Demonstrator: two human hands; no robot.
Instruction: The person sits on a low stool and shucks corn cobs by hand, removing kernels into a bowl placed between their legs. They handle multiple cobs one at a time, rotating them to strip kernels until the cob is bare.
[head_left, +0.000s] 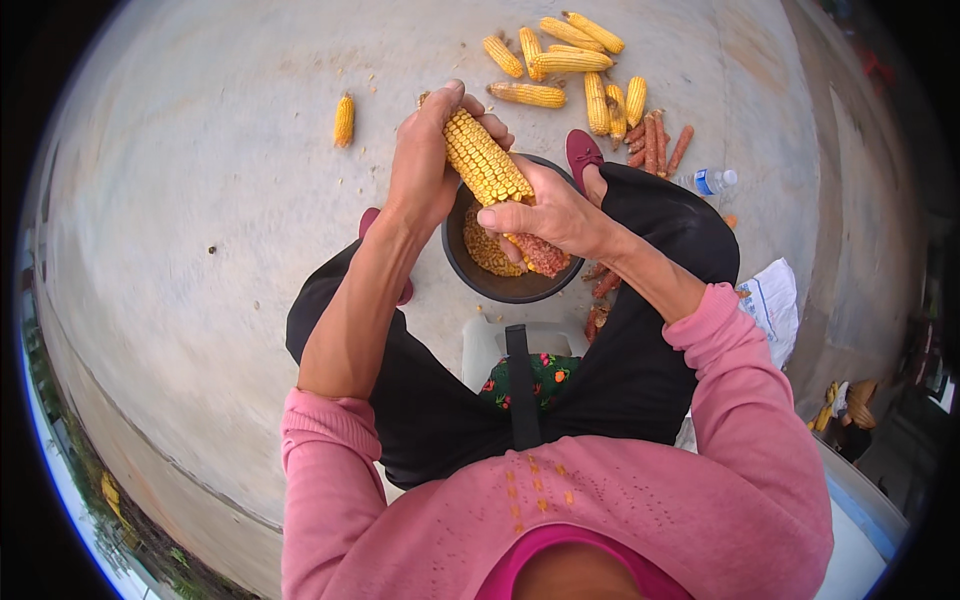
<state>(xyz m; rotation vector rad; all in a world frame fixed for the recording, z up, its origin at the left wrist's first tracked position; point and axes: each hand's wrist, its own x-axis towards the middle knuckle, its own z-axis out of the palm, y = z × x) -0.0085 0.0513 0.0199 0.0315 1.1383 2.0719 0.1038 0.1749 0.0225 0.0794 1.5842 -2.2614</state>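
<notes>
My left hand (429, 154) grips the upper end of a yellow ear of corn (486, 159), thumb along its tip. Lower down, my right hand (559, 210) is closed around the ear, its thumb lying across the kernels. Below my right fingers shows a reddish stripped cob part (541, 256) with a few kernels along its edge. Whether it belongs to the same ear, I cannot tell. Both hands are above a dark round tub (480, 281) between my feet. Loose corn kernels (487, 247) lie inside it, partly hidden by my right hand.
Several ears of corn (574, 61) lie beyond the tub, and a single ear (344, 120) lies left. Bare red cobs (660, 146) are heaped by my right shoe (583, 154), near a plastic bottle (709, 181). A white printed sack (772, 307) is at right.
</notes>
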